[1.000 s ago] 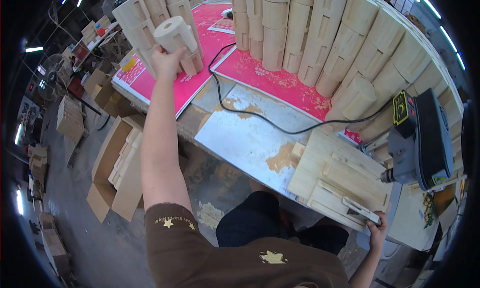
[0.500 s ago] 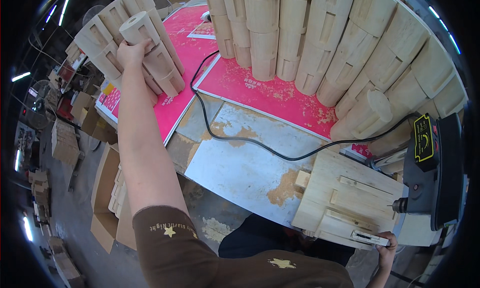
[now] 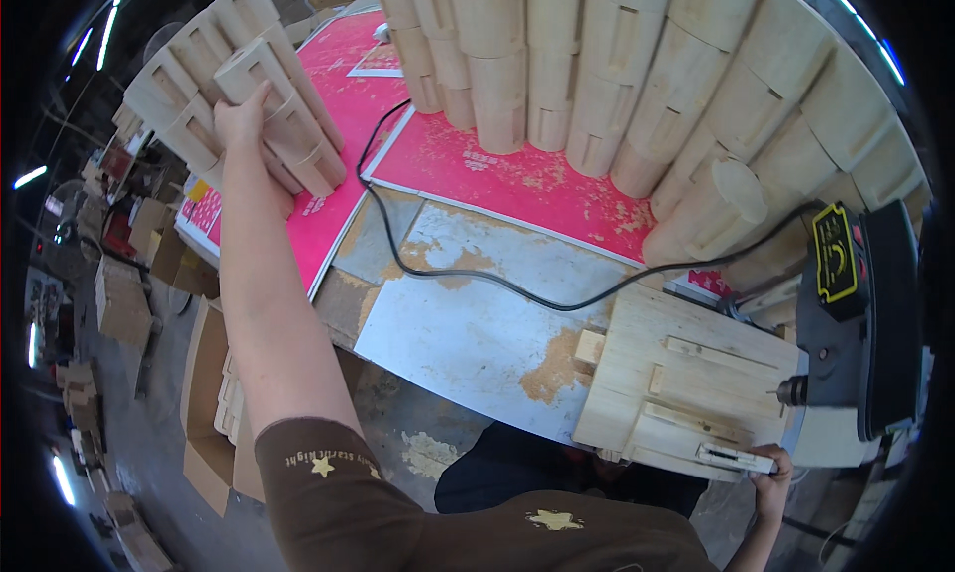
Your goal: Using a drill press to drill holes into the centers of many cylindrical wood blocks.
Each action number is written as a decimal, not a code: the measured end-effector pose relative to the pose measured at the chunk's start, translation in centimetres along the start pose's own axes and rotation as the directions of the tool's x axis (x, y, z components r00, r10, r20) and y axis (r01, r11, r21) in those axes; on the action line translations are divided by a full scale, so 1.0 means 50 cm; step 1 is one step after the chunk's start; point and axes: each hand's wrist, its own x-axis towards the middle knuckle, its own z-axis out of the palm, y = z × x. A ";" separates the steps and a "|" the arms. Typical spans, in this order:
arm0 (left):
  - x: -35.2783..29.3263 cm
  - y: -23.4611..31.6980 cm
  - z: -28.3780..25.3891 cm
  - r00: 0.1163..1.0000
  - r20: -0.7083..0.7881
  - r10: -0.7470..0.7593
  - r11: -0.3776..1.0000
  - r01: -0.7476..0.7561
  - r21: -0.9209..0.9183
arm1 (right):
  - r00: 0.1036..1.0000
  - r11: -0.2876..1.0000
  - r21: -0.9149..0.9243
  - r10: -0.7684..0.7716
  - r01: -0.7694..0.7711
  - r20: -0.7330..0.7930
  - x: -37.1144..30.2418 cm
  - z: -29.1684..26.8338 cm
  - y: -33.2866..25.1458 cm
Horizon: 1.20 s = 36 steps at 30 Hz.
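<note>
At the far left, my left hand (image 3: 239,122) is closed around the side of a pale wooden cylinder (image 3: 256,65) with a slot cut in its face. This cylinder tops a column in a cluster of stacked, slotted cylinders (image 3: 184,60); some of my fingers are hidden. My right hand (image 3: 773,463), at the lower right, grips the end of a small pale strip (image 3: 731,458) with a dark slot. That strip lies along the near edge of a wooden board (image 3: 627,373) fitted with raised wooden rails (image 3: 696,423).
A black drill-like machine (image 3: 860,323) stands at the right, its chuck pointing over the board. A black cable (image 3: 477,277) crosses the sawdust-strewn table (image 3: 438,333). Tall rows of wooden cylinders (image 3: 552,65) line the back on pink sheeting (image 3: 438,154). An opened cardboard box (image 3: 204,413) sits below left.
The cylinder at my left hand, tilted with its round end showing before, now lines up with its column. My right hand stays on the strip. The whole view has shifted slightly.
</note>
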 end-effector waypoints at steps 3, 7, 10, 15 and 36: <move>-0.038 0.007 -0.018 0.987 0.140 -0.081 0.988 0.098 -0.117 | 0.999 0.989 -0.138 -0.053 0.054 0.006 0.005 -0.010 0.009; -0.227 0.114 -0.026 0.988 -0.095 0.124 0.992 -0.119 0.049 | 0.998 0.997 -0.047 -0.060 0.061 0.024 0.018 0.012 -0.018; -0.403 0.229 -0.030 0.871 0.215 0.442 0.768 -0.243 -0.593 | 0.999 1.000 0.001 -0.029 0.029 0.023 0.022 0.015 -0.016; -0.709 0.465 -0.120 0.496 0.522 0.694 0.630 -0.068 -0.774 | 1.000 0.998 0.056 -0.008 0.007 0.016 0.012 0.015 -0.021; -0.831 0.596 -0.323 0.543 0.654 0.526 0.631 0.266 -0.729 | 0.983 0.977 0.143 -0.171 0.160 0.066 0.019 0.017 0.014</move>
